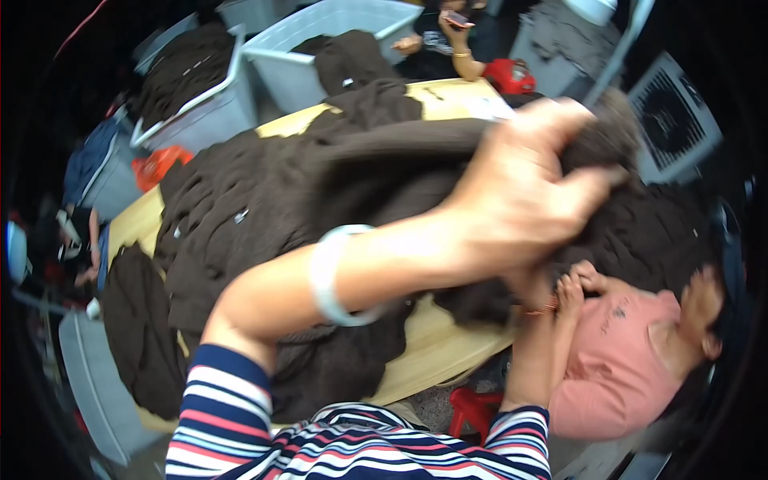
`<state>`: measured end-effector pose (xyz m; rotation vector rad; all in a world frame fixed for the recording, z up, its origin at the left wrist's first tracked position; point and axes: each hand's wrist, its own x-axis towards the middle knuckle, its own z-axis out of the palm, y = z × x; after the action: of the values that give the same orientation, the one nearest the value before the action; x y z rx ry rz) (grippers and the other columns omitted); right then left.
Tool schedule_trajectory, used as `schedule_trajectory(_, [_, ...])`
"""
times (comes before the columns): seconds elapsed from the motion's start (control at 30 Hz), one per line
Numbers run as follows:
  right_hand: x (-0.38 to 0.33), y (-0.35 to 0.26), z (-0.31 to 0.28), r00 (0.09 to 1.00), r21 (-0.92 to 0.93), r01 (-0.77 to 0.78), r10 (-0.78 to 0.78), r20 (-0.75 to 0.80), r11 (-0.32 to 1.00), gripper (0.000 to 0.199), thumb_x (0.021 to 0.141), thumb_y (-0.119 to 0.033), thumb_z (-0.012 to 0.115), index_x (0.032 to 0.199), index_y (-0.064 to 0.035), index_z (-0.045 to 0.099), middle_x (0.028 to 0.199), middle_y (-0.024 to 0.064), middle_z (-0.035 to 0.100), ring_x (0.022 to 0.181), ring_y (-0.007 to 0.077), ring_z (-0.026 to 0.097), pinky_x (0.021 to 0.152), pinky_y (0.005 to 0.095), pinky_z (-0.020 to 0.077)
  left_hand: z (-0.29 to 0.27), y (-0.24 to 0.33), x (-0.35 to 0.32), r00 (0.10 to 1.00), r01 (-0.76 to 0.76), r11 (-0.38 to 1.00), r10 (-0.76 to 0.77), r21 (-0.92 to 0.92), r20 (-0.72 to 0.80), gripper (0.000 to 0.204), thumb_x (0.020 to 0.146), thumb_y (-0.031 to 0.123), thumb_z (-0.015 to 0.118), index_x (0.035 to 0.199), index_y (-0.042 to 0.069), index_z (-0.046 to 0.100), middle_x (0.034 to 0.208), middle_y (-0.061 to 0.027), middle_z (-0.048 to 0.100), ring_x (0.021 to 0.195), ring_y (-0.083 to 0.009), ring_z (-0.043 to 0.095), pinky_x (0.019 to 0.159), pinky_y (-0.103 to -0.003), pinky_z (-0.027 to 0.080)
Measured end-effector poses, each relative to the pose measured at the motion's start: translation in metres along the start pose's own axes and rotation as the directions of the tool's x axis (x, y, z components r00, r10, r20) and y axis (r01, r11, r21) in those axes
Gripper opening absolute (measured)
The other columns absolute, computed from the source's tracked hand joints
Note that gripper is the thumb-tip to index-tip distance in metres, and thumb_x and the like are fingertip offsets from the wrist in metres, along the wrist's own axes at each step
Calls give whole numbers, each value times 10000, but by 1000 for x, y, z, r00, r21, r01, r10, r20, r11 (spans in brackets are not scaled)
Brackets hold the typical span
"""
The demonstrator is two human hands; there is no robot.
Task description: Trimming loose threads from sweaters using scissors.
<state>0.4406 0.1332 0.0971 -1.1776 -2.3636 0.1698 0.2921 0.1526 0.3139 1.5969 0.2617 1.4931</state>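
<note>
The left hand, blurred with motion, has its grip clamped on a dark brown garment raised above the tabletop, while the right hand is mostly hidden behind it, so its grip I cannot tell. Below lie heaped dark garments; farther out are a person in pink at right and grey bins beyond the far edge.

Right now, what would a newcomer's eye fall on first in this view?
First, the left hand, large and blurred right of centre, with a pale bangle on its forearm. Next, the dark brown clothes heaped across the pale yellow table. Then the person in a pink top, at the lower right.
</note>
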Motion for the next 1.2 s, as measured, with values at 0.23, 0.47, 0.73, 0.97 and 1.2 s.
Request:
schedule_trajectory(0.23, [-167,215,-107,488,-451,-774,872,21,444,374,936,-229,579,1136,87,590,979,103,683,798,266,605,740,375,496,49,-90,-75,977,186,978,-193,91,85,672,820,172,718,1387,40,383,1280,-228,442,1149,-367,542,965,-425,487])
schedule_trajectory(0.47, [-107,25,31,413,394,-881,829,377,260,545,912,-70,608,1427,-69,428,630,60,602,488,144,585,452,301,489,-99,-63,-225,890,333,608,-456,720,-27,514,794,192,767,1259,83,575,1298,-213,519,1199,-406,512,1001,-464,439])
schedule_trajectory(0.73, [-56,-85,48,712,300,-679,502,491,670,484,893,-124,600,1367,-82,513,971,222,685,860,345,701,800,408,528,-240,64,-374,811,449,-271,-277,851,-516,630,727,231,810,1277,75,544,1178,-168,565,1134,-354,528,958,-444,426])
schedule_trajectory(0.97, [-12,-160,53,872,351,-445,308,381,824,394,885,-110,664,1259,-12,585,894,184,677,807,278,686,775,347,529,-228,113,-406,884,421,55,-248,905,-396,212,689,6,664,891,46,614,842,-117,592,803,-337,568,738,-420,443])
schedule_trajectory(1.2, [4,-223,84,854,475,-420,160,494,773,664,842,-89,715,1443,-78,430,1167,189,667,1073,263,652,948,357,495,-136,89,-432,881,338,555,-471,760,-48,220,753,101,703,956,101,619,911,-78,566,860,-279,572,750,-391,447])
